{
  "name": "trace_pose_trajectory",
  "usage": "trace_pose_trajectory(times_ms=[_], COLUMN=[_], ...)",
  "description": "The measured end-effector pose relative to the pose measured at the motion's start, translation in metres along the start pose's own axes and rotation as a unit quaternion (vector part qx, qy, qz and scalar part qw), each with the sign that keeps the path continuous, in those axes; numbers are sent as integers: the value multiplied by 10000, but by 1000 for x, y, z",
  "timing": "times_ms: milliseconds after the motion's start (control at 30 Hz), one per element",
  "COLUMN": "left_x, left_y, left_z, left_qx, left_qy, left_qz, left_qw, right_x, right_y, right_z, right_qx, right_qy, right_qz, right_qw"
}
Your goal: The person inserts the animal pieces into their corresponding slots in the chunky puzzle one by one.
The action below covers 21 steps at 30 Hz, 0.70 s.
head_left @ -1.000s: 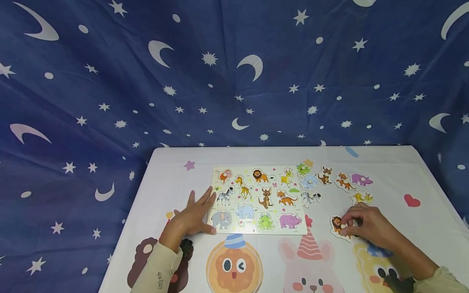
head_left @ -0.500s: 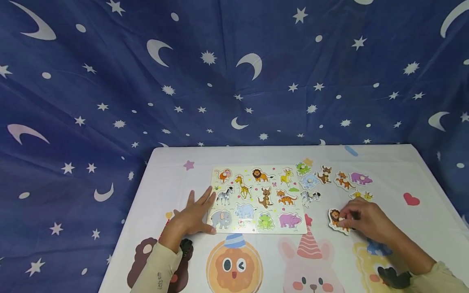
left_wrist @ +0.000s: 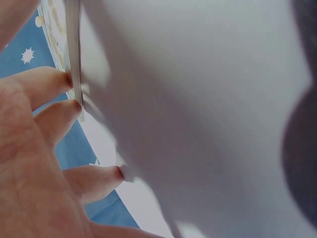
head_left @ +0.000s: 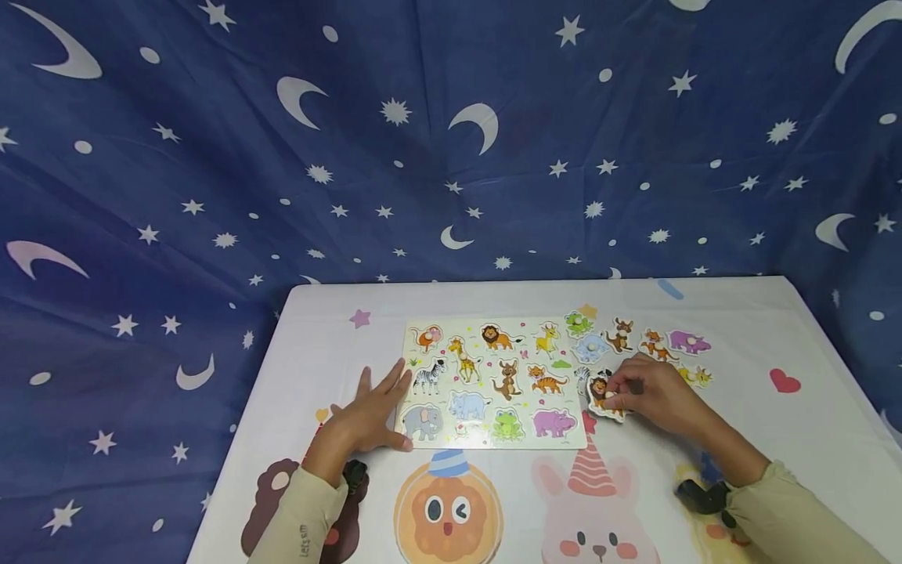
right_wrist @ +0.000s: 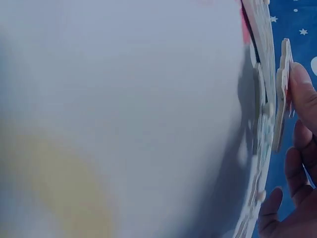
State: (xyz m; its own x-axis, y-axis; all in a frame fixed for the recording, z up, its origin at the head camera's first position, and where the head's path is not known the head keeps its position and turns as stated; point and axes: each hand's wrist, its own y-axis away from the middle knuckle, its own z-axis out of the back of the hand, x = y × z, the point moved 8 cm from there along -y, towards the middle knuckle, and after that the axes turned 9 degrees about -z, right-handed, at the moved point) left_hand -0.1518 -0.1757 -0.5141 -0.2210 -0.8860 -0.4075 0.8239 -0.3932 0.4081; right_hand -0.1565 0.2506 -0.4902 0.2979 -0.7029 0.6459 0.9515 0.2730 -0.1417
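My right hand point(head_left: 655, 395) pinches a lion puzzle piece point(head_left: 599, 390) between thumb and fingers, tilted just right of the puzzle board point(head_left: 451, 330). The right wrist view shows this piece point(right_wrist: 282, 94) edge-on, raised off the table. Under it, a zebra piece point(head_left: 581, 379) is partly covered. With fingers spread, my left hand point(head_left: 366, 419) rests at the board's left edge; in the left wrist view two fingertips touch the board's side point(left_wrist: 74, 59). Animal pictures cover the board, including a lion point(head_left: 499, 338) in its top row.
Loose knobbed pieces lie right of the board: a frog point(head_left: 579, 323), a blue animal point(head_left: 590, 348), a kangaroo point(head_left: 621, 335), a tiger point(head_left: 657, 345), a purple hippo point(head_left: 689, 342) and a yellow animal point(head_left: 696, 376). A starry blue curtain point(head_left: 395, 235) hangs behind the white table point(head_left: 747, 313).
My right hand has lifted the lion piece and carried it left and away from me, from the table's right side to beside the board. The left hand has stayed in place.
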Motion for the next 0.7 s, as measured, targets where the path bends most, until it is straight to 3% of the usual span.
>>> trace_pose_trajectory(times_ms=[700], left_x=[-1], left_y=[1], left_z=[-1], left_qx=[0], left_qy=[-24], left_qz=[-5], left_qw=[10000], right_x=[28], right_y=[-83], right_z=[-46], right_qx=[548], right_qy=[-224], right_qz=[-716], right_qw=[9957])
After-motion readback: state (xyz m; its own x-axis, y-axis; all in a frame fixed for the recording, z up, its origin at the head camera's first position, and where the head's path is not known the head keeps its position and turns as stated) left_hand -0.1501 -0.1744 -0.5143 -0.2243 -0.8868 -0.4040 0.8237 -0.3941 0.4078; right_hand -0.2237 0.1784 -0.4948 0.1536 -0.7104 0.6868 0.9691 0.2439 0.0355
